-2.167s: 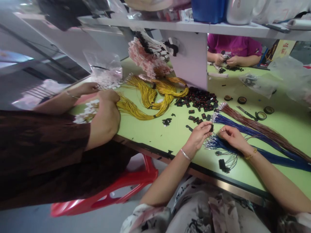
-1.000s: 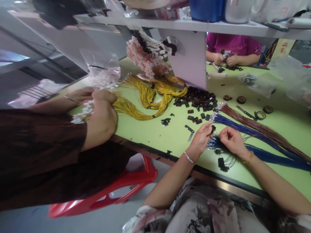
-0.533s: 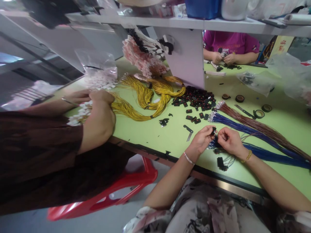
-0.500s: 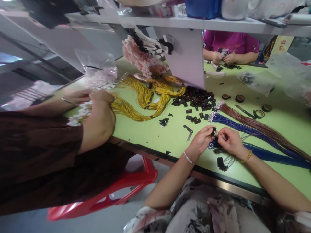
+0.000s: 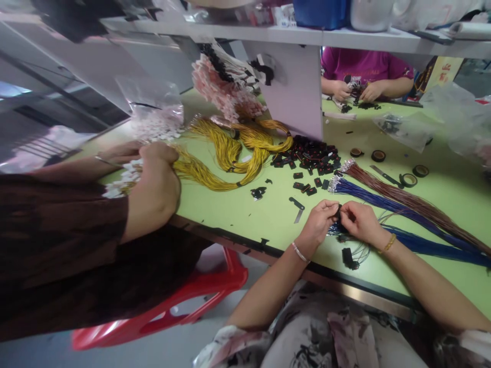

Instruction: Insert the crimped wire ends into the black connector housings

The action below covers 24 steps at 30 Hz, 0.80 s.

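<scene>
Green worktable: left hand and right hand meet fingertip to fingertip, pinching one small black connector (blue wires just beside).

One head-worn view, forward and down
It looks close over the green worktop edge, facing across to the shelf beyond

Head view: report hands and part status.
Left hand and right hand pinch a small black connector together. Blue wires alongside. Nothing blocking.
</scene>
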Motion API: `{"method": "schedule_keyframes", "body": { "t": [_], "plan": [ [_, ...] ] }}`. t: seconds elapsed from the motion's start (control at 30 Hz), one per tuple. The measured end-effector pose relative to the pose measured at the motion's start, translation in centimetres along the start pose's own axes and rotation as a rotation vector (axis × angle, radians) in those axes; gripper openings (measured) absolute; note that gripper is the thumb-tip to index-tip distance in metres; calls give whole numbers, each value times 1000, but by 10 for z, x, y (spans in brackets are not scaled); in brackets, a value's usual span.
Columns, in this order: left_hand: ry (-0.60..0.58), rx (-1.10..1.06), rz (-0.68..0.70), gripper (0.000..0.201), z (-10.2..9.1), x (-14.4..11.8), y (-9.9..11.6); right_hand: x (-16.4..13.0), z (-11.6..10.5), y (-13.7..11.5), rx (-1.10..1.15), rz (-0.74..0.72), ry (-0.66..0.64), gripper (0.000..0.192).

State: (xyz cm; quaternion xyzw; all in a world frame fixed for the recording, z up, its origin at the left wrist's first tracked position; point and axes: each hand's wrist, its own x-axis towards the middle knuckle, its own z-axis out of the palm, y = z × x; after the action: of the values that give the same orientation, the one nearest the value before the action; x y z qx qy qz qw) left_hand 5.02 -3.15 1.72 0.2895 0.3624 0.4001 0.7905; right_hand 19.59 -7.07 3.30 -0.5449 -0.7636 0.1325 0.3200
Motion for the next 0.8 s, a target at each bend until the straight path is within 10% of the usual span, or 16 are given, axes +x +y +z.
{"method": "schedule_keyframes", "body": {
  "t": [0.33, 0.57, 0.8],
  "plan": [
    [75, 96, 55, 28, 4, -3, -3, -2, 0, -3, 104, 123, -48, 12],
    [61, 246, 119, 24, 12, -2, 7, 32, -23, 49, -348, 278, 75, 10],
    [7, 120, 80, 30, 20, 5, -1, 35, -32, 80, -284, 231, -1, 14]
  ]
}}
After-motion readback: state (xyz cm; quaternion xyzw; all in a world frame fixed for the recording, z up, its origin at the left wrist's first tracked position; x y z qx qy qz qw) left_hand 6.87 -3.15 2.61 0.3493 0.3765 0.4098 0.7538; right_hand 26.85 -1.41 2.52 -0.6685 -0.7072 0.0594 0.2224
